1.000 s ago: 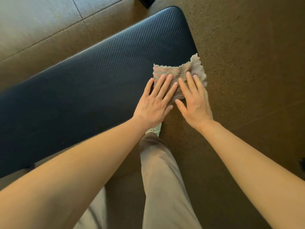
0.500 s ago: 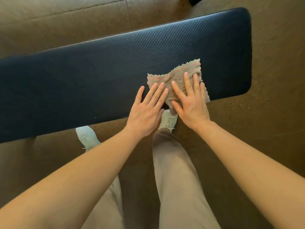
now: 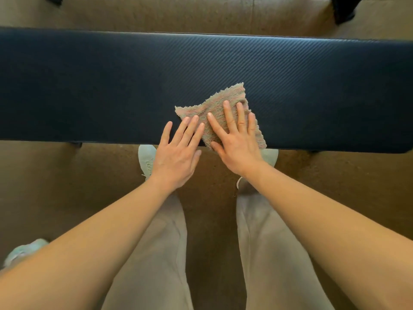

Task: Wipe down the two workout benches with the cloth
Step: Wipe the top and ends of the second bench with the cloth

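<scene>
A long black padded workout bench runs across the view from left to right. A fluffy pink-and-grey cloth lies near its front edge, a little right of the middle. My right hand presses flat on the cloth with straight fingers. My left hand lies just to its left, fingers straight, with the fingertips on the cloth's left corner and the bench pad. Only one bench is in view.
Brown speckled floor surrounds the bench. My legs in beige trousers and pale shoes stand right against the bench's front edge. Dark equipment feet show at the top right and top left behind the bench.
Both hands and the cloth have slid left along the bench, away from its right end toward the middle. The view has swung so the bench now lies level across the frame.
</scene>
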Demonstrator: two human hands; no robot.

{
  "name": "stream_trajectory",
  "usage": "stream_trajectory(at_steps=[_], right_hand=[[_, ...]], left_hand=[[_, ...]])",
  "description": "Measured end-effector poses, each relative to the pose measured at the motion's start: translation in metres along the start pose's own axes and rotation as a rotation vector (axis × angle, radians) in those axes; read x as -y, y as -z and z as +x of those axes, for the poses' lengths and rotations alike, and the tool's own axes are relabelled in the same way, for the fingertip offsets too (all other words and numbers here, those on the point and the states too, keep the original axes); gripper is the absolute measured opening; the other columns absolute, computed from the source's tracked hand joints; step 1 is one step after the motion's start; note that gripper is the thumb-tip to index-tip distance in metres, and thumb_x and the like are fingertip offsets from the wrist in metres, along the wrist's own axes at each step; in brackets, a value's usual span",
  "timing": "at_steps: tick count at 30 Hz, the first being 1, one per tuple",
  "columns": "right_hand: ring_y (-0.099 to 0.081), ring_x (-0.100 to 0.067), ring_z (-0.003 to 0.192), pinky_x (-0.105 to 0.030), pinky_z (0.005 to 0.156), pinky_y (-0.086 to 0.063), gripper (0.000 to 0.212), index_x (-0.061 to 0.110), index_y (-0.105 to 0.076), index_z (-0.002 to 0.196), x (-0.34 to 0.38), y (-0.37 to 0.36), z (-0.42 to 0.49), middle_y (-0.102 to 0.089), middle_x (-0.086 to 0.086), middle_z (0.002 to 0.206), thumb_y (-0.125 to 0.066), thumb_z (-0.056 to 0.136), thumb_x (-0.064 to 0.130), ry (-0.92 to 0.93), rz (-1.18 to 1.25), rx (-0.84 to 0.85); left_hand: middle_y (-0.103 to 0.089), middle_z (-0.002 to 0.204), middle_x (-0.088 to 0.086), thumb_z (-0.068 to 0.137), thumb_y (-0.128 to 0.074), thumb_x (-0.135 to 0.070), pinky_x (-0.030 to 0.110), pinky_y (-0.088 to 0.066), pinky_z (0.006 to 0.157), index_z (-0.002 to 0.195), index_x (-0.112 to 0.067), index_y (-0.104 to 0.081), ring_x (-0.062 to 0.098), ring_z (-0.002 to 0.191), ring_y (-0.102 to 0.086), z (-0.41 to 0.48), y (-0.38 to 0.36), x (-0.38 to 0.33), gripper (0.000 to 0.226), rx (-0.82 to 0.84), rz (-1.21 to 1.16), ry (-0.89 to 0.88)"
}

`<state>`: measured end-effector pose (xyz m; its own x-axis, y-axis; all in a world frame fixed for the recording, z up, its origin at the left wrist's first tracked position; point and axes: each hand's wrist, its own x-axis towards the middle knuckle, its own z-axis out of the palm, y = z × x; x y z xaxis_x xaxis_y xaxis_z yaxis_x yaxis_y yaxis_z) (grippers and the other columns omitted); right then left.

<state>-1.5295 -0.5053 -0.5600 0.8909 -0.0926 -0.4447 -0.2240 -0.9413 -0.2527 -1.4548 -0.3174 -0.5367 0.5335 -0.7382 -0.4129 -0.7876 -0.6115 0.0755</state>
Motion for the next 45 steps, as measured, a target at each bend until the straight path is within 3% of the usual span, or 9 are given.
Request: stream_trajectory(at_steps=[6, 17, 25, 29, 35, 40, 45], right_hand=[[0.021, -0.040, 0.155, -0.060, 0.124, 0.012, 0.065, 0.031, 0.009, 0.163, 0.076, -0.009, 0.030, 0.017, -0.013, 0.171, -0.023, 0.109, 0.049, 0.042, -0.032, 0.008], [0.017, -0.041, 0.156, -0.062, 0.124, 0.005, 0.063, 0.029, 0.006, 0.164, 0.214, -0.025, 0.080, 0.013, -0.013, 0.172, -0.022, 0.109, 0.047, 0.017, -0.004, 0.002], [0.017, -0.039, 0.157, -0.059, 0.124, 0.011, 0.067, 0.028, 0.003, 0.165, 0.277, -0.024, 0.110, 0.013, -0.011, 0.172, -0.025, 0.108, 0.051, 0.056, -0.001, 0.072], [0.007, -0.032, 0.159, -0.052, 0.128, 0.001, 0.064, 0.024, -0.003, 0.165, 0.263, -0.024, 0.105, 0.004, -0.010, 0.173, -0.024, 0.109, 0.047, 0.061, -0.021, 0.016], [0.007, -0.030, 0.159, -0.048, 0.129, 0.000, 0.064, 0.020, 0.002, 0.165, 0.194, -0.019, 0.073, 0.006, -0.012, 0.173, -0.020, 0.110, 0.044, -0.130, -0.027, -0.031], [0.012, -0.029, 0.159, -0.047, 0.130, 0.000, 0.066, 0.020, 0.010, 0.164, 0.102, -0.012, 0.028, 0.013, -0.010, 0.172, -0.017, 0.110, 0.048, -0.373, -0.041, -0.063], [0.011, -0.030, 0.159, -0.046, 0.129, 0.002, 0.064, 0.019, 0.009, 0.164, 0.025, -0.007, -0.015, 0.012, -0.011, 0.172, -0.017, 0.111, 0.044, -0.550, 0.002, -0.100]], left_hand=[[-0.007, 0.173, 0.010, 0.110, -0.025, -0.042, 0.056, -0.006, 0.128, 0.166, -0.013, -0.012, 0.025, 0.161, -0.008, -0.037, -0.010, 0.063, 0.064, -0.019, 0.001, 0.092], [-0.015, 0.172, 0.012, 0.109, -0.027, -0.042, 0.056, -0.005, 0.127, 0.163, -0.011, -0.021, 0.028, 0.160, -0.014, -0.085, -0.033, 0.178, 0.063, -0.095, -0.081, 0.184], [-0.024, 0.169, 0.016, 0.106, -0.035, -0.037, 0.053, -0.015, 0.128, 0.159, -0.004, -0.030, 0.031, 0.158, -0.020, -0.095, -0.032, 0.237, 0.062, -0.159, -0.212, 0.213], [-0.022, 0.168, 0.022, 0.106, -0.042, -0.032, 0.053, -0.018, 0.128, 0.159, -0.001, -0.030, 0.037, 0.158, -0.017, -0.092, -0.029, 0.231, 0.062, -0.168, -0.297, 0.193], [-0.019, 0.170, 0.020, 0.100, -0.055, -0.023, 0.054, -0.023, 0.126, 0.159, -0.004, -0.031, 0.037, 0.158, -0.017, -0.077, -0.017, 0.185, 0.066, -0.113, -0.289, -0.030], [-0.018, 0.171, 0.015, 0.099, -0.052, -0.034, 0.065, -0.021, 0.122, 0.161, -0.017, -0.030, 0.044, 0.156, -0.016, -0.052, -0.012, 0.131, 0.067, -0.038, -0.116, -0.030], [-0.009, 0.172, 0.017, 0.098, -0.049, -0.039, 0.071, -0.016, 0.120, 0.163, -0.025, -0.024, 0.048, 0.157, -0.006, -0.035, -0.016, 0.075, 0.071, -0.006, -0.024, -0.154]])
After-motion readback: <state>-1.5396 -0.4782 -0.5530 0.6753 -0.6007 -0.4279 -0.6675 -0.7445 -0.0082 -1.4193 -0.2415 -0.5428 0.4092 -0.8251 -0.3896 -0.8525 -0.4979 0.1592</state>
